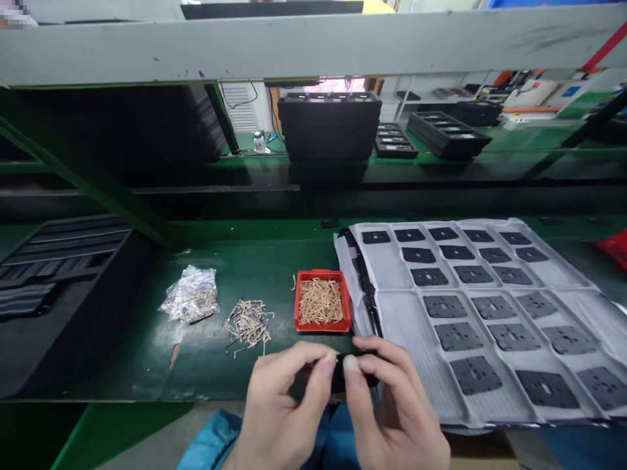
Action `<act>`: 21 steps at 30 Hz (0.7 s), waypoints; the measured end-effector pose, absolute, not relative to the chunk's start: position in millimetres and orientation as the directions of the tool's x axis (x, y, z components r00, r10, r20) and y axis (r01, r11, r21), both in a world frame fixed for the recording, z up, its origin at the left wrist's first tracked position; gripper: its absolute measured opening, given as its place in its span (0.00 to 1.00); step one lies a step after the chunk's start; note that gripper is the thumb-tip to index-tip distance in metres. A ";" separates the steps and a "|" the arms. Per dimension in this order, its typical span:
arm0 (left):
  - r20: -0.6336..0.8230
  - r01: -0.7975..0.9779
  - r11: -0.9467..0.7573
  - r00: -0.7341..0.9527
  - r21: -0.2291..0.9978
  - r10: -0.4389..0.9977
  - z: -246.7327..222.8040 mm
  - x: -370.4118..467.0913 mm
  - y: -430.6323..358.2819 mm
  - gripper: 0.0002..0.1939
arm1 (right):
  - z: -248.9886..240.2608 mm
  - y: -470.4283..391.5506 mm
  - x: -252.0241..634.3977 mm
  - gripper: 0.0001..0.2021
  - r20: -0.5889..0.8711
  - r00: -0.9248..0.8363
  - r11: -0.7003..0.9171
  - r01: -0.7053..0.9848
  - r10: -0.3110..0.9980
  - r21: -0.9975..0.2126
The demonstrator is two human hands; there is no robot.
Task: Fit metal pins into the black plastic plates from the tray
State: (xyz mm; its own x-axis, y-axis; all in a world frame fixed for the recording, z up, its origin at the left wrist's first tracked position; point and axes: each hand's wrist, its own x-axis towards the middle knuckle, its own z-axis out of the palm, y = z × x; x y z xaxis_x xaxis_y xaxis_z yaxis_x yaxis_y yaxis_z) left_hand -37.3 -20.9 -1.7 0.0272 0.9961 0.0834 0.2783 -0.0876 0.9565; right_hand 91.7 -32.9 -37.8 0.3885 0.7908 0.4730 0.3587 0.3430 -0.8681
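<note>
My left hand (pixel 281 408) and my right hand (pixel 392 408) meet at the table's near edge, both pinching one small black flat part (pixel 353 372) between thumbs and fingertips. Most of the part is hidden by my fingers. Just beyond my hands stands a red tray (pixel 322 323) filled with thin tan pins. Left of it lies a loose heap of the same pins (pixel 249 322) on the green mat. A white sheet (pixel 406 326) at the right carries rows of black square parts (pixel 475 374).
A clear plastic bag (pixel 191 295) of pins lies left of the heap. Black trays (pixel 53 261) are stacked at the far left. Across the bench stand a black box (pixel 329 127) and more black trays (pixel 448 134). A grey beam (pixel 313 42) crosses overhead.
</note>
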 end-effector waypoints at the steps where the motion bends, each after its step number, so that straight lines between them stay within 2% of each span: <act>1: 0.066 0.249 -0.068 0.014 0.966 0.998 -3.1 -38.4 -20.1 0.10 | -39.8 -32.2 95.2 0.07 0.524 0.369 0.372 0.409 0.768 -0.833; 4: 0.015 0.125 -0.010 -0.037 0.992 0.999 -5.4 -43.7 -15.7 0.11 | -47.2 -29.8 111.2 0.17 0.537 0.436 0.373 0.409 0.722 -0.833; 6: -0.017 0.066 0.020 -0.053 0.998 0.998 -5.4 -46.7 -12.3 0.12 | -51.2 -29.7 120.5 0.13 0.451 0.419 0.353 0.294 0.788 -0.888; 9: -0.098 -0.018 0.098 0.007 0.995 0.995 -4.7 -47.1 -9.5 0.15 | -53.0 -31.7 125.7 0.03 0.331 0.285 0.320 0.087 0.900 -0.944; 11: -0.163 -0.102 0.168 0.059 0.981 0.985 -4.9 -43.5 -10.7 0.18 | -51.3 -33.1 124.2 0.03 0.280 0.282 0.302 -0.034 0.918 -0.953; 14: -0.182 -0.168 0.193 0.076 0.967 0.980 -7.5 -32.7 -18.0 0.22 | -45.1 -34.2 117.1 0.07 0.293 0.245 0.332 -0.136 0.924 -0.933; 17: -0.106 -0.071 0.099 -0.106 0.993 0.989 -11.6 -20.4 -27.1 0.19 | -37.8 -36.8 105.3 0.10 0.258 0.248 0.311 -0.206 0.934 -0.928; 19: 0.043 0.062 -0.030 -0.222 0.998 0.974 -12.9 -15.8 -29.2 0.11 | -34.3 -40.0 98.1 0.11 0.238 0.279 0.302 -0.213 0.930 -0.929; 21: 0.176 0.170 -0.138 -0.232 0.976 0.957 -11.5 -15.5 -26.4 0.09 | -32.1 -42.6 95.0 0.10 0.280 0.279 0.333 -0.164 0.918 -0.928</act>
